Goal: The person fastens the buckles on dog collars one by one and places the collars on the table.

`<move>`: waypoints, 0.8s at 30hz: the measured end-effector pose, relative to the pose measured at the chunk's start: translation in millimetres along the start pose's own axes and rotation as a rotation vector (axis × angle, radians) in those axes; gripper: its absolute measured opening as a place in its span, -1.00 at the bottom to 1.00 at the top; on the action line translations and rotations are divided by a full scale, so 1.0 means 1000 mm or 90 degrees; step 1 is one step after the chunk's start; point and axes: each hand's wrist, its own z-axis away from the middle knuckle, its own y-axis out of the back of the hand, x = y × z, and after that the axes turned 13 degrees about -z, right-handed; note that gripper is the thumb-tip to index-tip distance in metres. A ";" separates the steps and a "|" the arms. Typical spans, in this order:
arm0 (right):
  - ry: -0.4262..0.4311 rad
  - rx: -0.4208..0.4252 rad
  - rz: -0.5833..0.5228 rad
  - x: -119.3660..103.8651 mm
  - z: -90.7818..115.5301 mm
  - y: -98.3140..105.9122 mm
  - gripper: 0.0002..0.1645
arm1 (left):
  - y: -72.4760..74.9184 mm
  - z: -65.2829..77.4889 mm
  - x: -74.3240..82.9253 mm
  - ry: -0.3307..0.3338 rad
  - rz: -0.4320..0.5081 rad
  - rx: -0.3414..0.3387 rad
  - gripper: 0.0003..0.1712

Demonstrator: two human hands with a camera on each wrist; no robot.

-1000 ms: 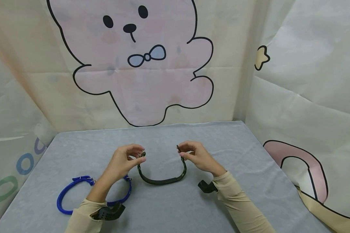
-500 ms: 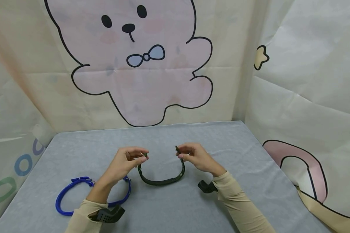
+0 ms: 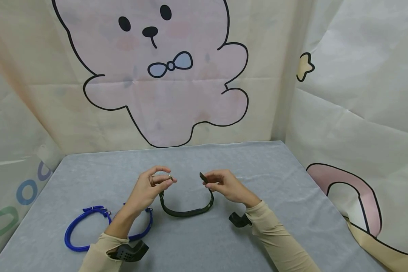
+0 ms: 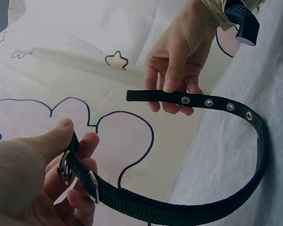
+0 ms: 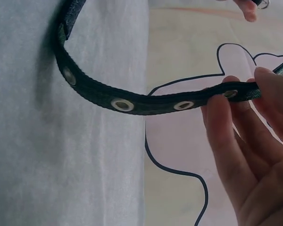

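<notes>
Between the two hands a dark green collar (image 3: 183, 214) hangs in a U shape, its ends apart. The left hand (image 3: 151, 187) pinches the end with the metal buckle (image 4: 65, 169); a metal loop sits just beside it on the strap. The right hand (image 3: 229, 185) pinches the opposite strap end, between thumb and fingers. Several metal eyelets line that end, as the right wrist view shows, and its tip (image 4: 137, 95) sticks out past the fingers toward the left hand. Under the left forearm lies a blue collar (image 3: 75, 230), partly hidden by the arm.
A grey-blue cloth covers the table (image 3: 204, 249). Behind it hangs a printed backdrop (image 3: 258, 113) with a cartoon bear, and similar sheets stand at both sides. A dark camera mount is on each wrist.
The right hand has moved slightly left and down, with more of the strap tip showing. The left hand has shifted slightly right, its fingers spreading around the buckle end.
</notes>
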 end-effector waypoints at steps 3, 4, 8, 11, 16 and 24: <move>0.009 -0.011 -0.006 0.003 -0.001 -0.001 -0.61 | -0.001 -0.001 0.001 0.006 0.010 0.013 -0.70; 0.012 -0.013 -0.004 0.003 -0.001 -0.001 -0.60 | -0.001 -0.001 0.001 0.004 0.010 0.018 -0.71; 0.028 -0.016 0.002 0.003 -0.002 -0.004 -0.56 | -0.003 -0.001 0.001 0.000 0.012 0.029 -0.71; 0.025 -0.013 0.001 0.002 -0.002 -0.007 -0.58 | -0.004 -0.001 0.001 0.003 0.008 0.039 -0.68; 0.005 -0.013 0.010 0.002 -0.002 -0.011 -0.64 | -0.007 -0.001 0.003 -0.006 -0.002 0.058 -0.67; 0.015 -0.022 0.031 -0.003 -0.001 -0.018 -0.65 | -0.014 0.000 0.008 -0.037 0.005 0.068 -0.70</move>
